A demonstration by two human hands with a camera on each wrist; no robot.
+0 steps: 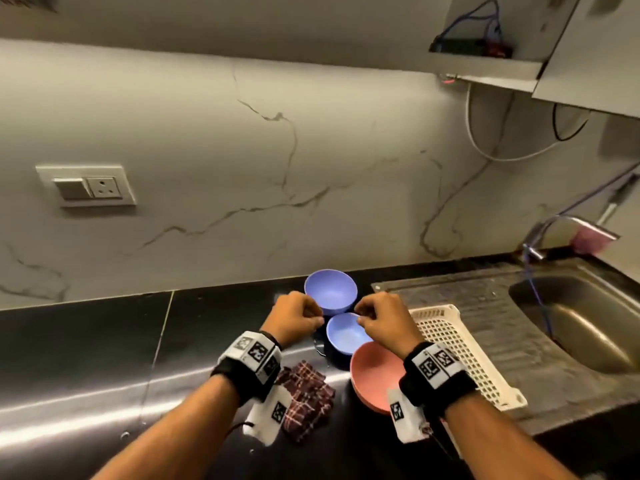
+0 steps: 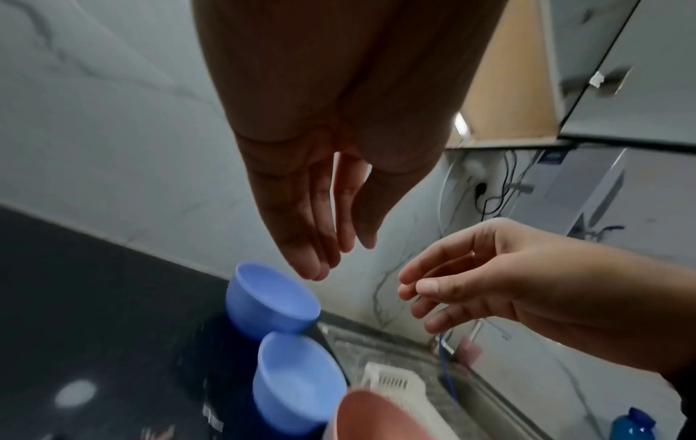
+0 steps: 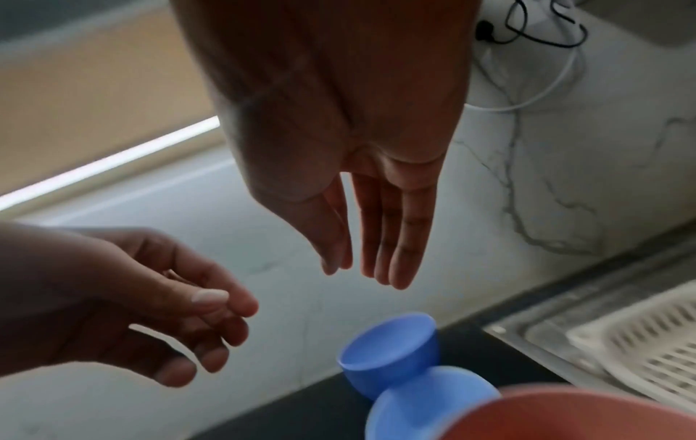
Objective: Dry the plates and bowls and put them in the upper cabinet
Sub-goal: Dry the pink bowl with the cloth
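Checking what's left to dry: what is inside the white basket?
The white basket shows only bare mesh; its near-left corner is hidden behind the right hand and wrist, so that part cannot be checked.

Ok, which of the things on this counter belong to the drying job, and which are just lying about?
For the job:
far blue bowl
near blue bowl
pink bowl
checked cloth
white rack
upper cabinet
Both hands, left hand and right hand, hold nothing.

Lying about:
sink
tap
wall socket
cables
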